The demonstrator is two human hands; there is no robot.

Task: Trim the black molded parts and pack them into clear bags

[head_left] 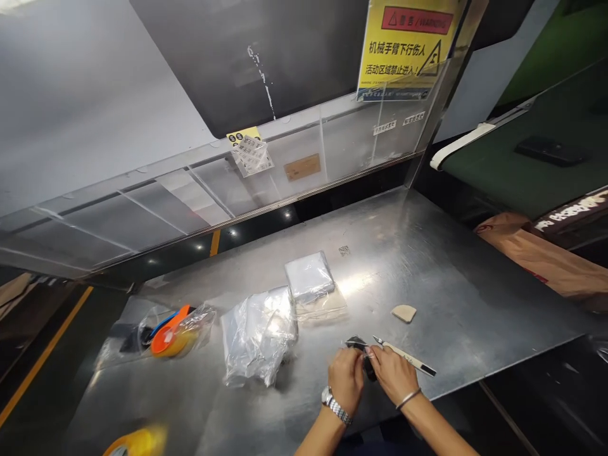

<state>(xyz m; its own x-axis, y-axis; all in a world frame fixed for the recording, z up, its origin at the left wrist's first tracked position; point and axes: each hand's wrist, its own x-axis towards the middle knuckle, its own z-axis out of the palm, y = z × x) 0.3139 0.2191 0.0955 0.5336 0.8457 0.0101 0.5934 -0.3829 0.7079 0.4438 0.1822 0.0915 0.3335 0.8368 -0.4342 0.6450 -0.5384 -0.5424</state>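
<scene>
At the front of the metal table [456,291], my left hand [346,378] and my right hand [393,372] are close together, fingers closed around a small black item [369,367]. Both hands seem to pinch it between them; its exact shape is partly hidden by the fingers. The left wrist wears a metal watch, the right a thin bracelet. A white pen-like knife [411,358] with a dark end lies against the right hand. Beyond it sits a small beige piece [404,313].
Left of my hands lie a crumpled clear plastic bag [259,335] and a stack of clear bags [310,277]. Farther left are orange and blue utensils [171,330] in plastic. A yellow tape roll [135,443] is at the lower left. A clear panel [266,171] borders the back.
</scene>
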